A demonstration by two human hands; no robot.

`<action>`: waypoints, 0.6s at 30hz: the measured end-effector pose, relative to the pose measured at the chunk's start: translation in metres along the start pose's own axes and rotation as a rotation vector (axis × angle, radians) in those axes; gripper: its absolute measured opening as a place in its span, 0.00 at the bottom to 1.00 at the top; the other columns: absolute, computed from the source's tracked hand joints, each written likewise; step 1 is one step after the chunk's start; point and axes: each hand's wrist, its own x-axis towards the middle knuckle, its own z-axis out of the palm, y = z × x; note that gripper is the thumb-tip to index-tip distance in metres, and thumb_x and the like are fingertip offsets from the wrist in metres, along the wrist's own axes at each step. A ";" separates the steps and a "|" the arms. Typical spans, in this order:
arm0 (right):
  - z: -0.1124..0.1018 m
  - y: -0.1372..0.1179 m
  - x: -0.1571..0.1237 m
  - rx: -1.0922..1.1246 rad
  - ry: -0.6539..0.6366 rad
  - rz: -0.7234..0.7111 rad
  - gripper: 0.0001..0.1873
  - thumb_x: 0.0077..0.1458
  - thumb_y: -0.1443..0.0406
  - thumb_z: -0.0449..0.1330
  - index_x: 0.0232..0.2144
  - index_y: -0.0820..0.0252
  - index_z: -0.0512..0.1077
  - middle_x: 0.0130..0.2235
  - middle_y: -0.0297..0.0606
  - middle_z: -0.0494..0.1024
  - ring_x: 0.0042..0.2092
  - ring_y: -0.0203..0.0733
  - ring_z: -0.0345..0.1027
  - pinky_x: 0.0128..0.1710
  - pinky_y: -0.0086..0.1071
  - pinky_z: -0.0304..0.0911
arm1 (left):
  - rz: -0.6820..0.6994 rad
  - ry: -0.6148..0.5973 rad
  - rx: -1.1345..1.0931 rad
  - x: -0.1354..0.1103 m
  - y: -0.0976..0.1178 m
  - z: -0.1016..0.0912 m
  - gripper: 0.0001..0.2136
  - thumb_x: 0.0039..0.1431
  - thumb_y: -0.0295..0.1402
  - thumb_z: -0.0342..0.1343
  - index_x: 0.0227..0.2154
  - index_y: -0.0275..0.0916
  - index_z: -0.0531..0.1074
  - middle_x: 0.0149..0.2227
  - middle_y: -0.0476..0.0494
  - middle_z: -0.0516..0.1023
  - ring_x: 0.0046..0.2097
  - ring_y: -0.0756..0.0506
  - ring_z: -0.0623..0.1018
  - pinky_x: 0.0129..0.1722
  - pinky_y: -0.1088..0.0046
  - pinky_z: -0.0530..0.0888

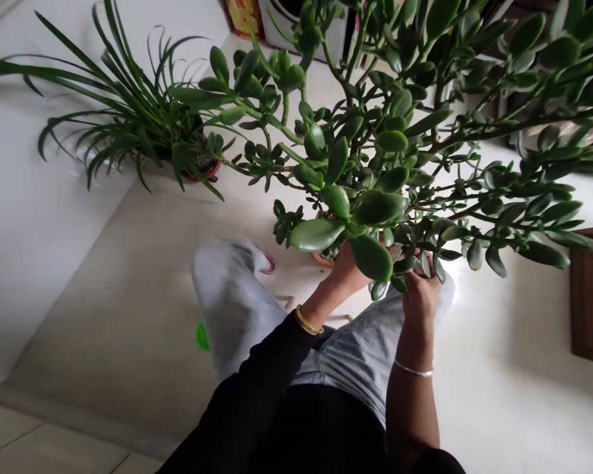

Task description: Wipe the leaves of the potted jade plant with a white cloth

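A large jade plant (pixel 336 158) with thick, glossy oval leaves spreads over the upper middle and right. Its orange-brown pot (pixel 322 261) shows only in part beneath the leaves. My left hand (pixel 352 268), with a gold bangle at the wrist, reaches in among the low leaves, which cover its fingers. To the right, my right hand (pixel 422 289) is closed at the lower leaves, a silver bangle farther down its arm. A whitish crumpled piece (pixel 417 265) shows at its fingertips; leaves hide part of it, and its material is unclear.
A long-leaved potted plant (pixel 128 112) stands at the left near the white wall. My knees in light jeans (pixel 232 289) flank the pot. A green object (pixel 202 336) lies by my left leg. A brown wooden frame (pixel 586 303) stands at the right edge.
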 end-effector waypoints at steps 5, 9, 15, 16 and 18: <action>0.004 0.000 0.006 -0.027 0.072 0.012 0.24 0.30 0.67 0.77 0.33 0.60 0.77 0.35 0.28 0.80 0.36 0.32 0.73 0.41 0.26 0.71 | -0.021 0.010 -0.083 0.001 -0.008 0.006 0.11 0.70 0.32 0.52 0.47 0.43 0.79 0.47 0.37 0.82 0.51 0.37 0.80 0.55 0.56 0.75; 0.013 0.003 0.004 -0.002 0.151 -0.022 0.21 0.33 0.64 0.76 0.33 0.58 0.76 0.34 0.28 0.79 0.34 0.33 0.72 0.39 0.28 0.72 | -0.015 -0.016 -0.105 0.001 -0.011 0.010 0.12 0.69 0.33 0.51 0.47 0.44 0.79 0.43 0.39 0.82 0.47 0.39 0.80 0.52 0.59 0.75; 0.016 0.002 -0.001 -0.025 0.134 -0.094 0.18 0.38 0.65 0.73 0.36 0.58 0.78 0.35 0.30 0.80 0.34 0.35 0.73 0.39 0.29 0.72 | 0.000 0.024 -0.164 -0.001 -0.007 0.006 0.11 0.68 0.31 0.52 0.46 0.42 0.80 0.45 0.37 0.83 0.45 0.40 0.79 0.51 0.60 0.75; 0.016 0.001 -0.001 -0.021 0.113 -0.096 0.20 0.37 0.66 0.73 0.37 0.58 0.78 0.36 0.31 0.80 0.34 0.35 0.73 0.40 0.30 0.73 | 0.005 0.023 -0.165 -0.001 -0.006 0.006 0.11 0.68 0.31 0.52 0.46 0.42 0.79 0.47 0.36 0.82 0.46 0.40 0.80 0.52 0.59 0.75; 0.015 -0.001 -0.001 0.003 0.081 -0.080 0.22 0.34 0.67 0.74 0.37 0.58 0.78 0.36 0.32 0.80 0.35 0.36 0.74 0.41 0.32 0.73 | 0.010 0.017 -0.165 0.000 -0.005 0.005 0.11 0.69 0.31 0.52 0.46 0.41 0.79 0.49 0.35 0.82 0.47 0.40 0.80 0.52 0.59 0.75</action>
